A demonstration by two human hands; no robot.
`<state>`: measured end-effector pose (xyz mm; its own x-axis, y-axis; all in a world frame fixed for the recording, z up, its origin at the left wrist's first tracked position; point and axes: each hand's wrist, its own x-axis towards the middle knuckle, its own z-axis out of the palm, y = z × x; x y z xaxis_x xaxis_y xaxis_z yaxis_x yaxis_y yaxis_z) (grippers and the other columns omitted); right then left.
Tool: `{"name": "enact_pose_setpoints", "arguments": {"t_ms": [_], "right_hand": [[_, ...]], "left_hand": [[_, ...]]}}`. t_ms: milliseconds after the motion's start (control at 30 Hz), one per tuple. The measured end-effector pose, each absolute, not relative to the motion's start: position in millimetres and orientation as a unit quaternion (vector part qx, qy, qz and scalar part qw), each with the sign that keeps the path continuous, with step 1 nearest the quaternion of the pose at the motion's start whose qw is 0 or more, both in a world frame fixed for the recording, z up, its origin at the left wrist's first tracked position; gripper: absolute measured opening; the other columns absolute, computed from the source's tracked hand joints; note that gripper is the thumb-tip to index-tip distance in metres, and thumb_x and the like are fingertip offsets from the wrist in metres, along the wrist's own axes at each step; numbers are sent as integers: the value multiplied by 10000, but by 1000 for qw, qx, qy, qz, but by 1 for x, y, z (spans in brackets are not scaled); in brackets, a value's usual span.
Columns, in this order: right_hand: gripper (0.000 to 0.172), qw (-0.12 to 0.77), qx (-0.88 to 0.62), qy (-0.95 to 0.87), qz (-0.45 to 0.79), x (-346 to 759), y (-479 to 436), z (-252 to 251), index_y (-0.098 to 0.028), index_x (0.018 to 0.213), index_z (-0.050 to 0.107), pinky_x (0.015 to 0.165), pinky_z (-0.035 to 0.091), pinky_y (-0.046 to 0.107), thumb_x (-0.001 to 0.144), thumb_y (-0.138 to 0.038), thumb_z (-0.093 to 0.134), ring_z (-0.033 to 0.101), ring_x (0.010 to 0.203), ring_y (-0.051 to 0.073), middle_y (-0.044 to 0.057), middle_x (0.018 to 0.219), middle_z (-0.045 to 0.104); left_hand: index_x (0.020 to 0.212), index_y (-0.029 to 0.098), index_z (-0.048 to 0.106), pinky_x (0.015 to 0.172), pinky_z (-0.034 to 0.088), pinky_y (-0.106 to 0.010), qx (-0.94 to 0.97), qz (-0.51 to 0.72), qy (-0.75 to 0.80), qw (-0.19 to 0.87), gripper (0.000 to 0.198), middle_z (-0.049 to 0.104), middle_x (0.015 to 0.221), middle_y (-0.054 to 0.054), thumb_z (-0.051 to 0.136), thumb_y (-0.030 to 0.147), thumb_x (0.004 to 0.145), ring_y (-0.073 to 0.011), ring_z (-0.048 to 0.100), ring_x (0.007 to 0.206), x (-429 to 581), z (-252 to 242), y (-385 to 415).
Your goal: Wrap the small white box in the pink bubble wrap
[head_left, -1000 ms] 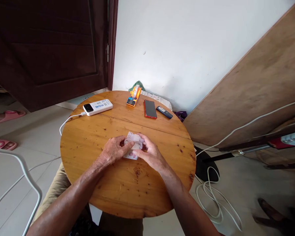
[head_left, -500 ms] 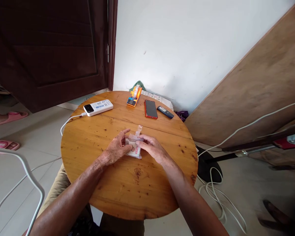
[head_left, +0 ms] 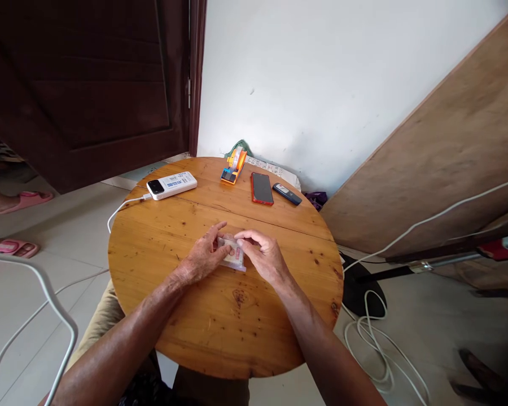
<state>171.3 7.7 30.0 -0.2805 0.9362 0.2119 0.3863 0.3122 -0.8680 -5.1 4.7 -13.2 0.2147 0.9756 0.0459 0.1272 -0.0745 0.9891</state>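
A small flat white packet (head_left: 237,258) with pink print and a clear plastic wrapper lies on the round wooden table in front of me. My left hand (head_left: 204,251) grips it from the left, thumb pressed on top and index finger stretched beyond its far edge. From the right, my right hand (head_left: 260,254) pinches the wrapper at the packet's far right part, thumb and index finger together. The fingers partly cover the wrapper's far end, so its flap hardly shows.
Along the table's (head_left: 186,344) far side are a white power bank (head_left: 175,185) with a cable, an orange tape dispenser (head_left: 234,165), a red-edged phone (head_left: 261,188) and a dark blue handheld device (head_left: 287,193). A person's pink sandals (head_left: 17,247) show at left. A black stand base (head_left: 364,290) and coiled cable lie at right.
The clear flap that stuck up beyond the packet has been folded down toward it. My right hand's thumb and index finger have closed at the packet's far edge. The view has shifted slightly.
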Motion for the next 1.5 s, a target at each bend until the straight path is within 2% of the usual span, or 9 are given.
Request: {"name": "enact_pose_setpoints", "arguments": {"t_ms": [233,433,700,833,933,1100,1200,1333,1500], "right_hand": [[265,349,-382,-832,201,181,-5,25,-242,1012,754,939,527,364,945,-191,503,682,1029,199,72,1127,722],[293,221,-370,-902,-6,191,-24,26,-198,1201,679,1014,479,498,929,-207,571,530,1299,306,130,1373,608],[375,177,-390,-892,-144,183,-33,3,-162,1340,586,994,465,460,979,-134,491,522,1309,284,132,1404,595],[401,186,-384,-891,-156,181,-33,1,-130,1355,562,1011,443,468,966,-89,471,531,1296,291,154,1402,591],[386,206,-381,-891,-135,184,-36,6,-167,1332,578,1016,440,485,960,-114,488,517,1311,304,160,1413,575],[395,308,-417,-854,-51,194,-34,20,-223,1330,562,1004,468,500,936,-252,570,544,1277,308,160,1460,506],[458,358,-432,-828,7,199,-29,25,-256,1370,527,1067,441,515,917,-272,590,498,1337,307,130,1490,475],[639,381,-458,-796,110,203,-26,22,-299,1477,401,1163,354,534,882,-290,635,395,1428,297,90,1552,406],[871,314,-475,-799,192,205,-23,9,-300,1548,265,1195,291,555,803,-284,717,305,1479,315,103,1610,306]], "left_hand": [[1404,138,481,898,518,-324,603,416,459,502,633,691,1148,-94,614,380,835,-184,658,983,-11,-17,8],[1387,163,522,849,515,-321,578,421,444,539,610,667,1137,-86,618,400,833,-195,630,958,-15,-20,9],[1271,167,597,877,504,-325,516,469,412,587,571,675,1143,-90,715,361,747,-203,632,992,-9,-19,10],[1213,161,628,850,519,-322,486,483,415,599,554,694,1094,-82,757,343,706,-197,649,951,-8,-20,12],[1199,158,637,836,525,-316,476,487,415,603,551,701,1100,-83,767,327,691,-195,655,944,-8,-18,11],[1198,150,640,825,526,-312,454,491,412,618,560,710,1130,-107,769,289,671,-206,666,954,-9,-12,9],[1185,156,634,816,521,-281,417,528,433,600,537,704,1163,-113,745,243,667,-208,659,1020,-14,-8,10],[1139,140,618,568,468,-198,357,549,512,556,462,708,1060,-90,678,222,689,-143,670,784,-24,-3,11],[1109,113,600,388,364,-184,393,467,557,563,401,683,806,-23,648,209,723,-95,576,505,-26,-1,10]]}}
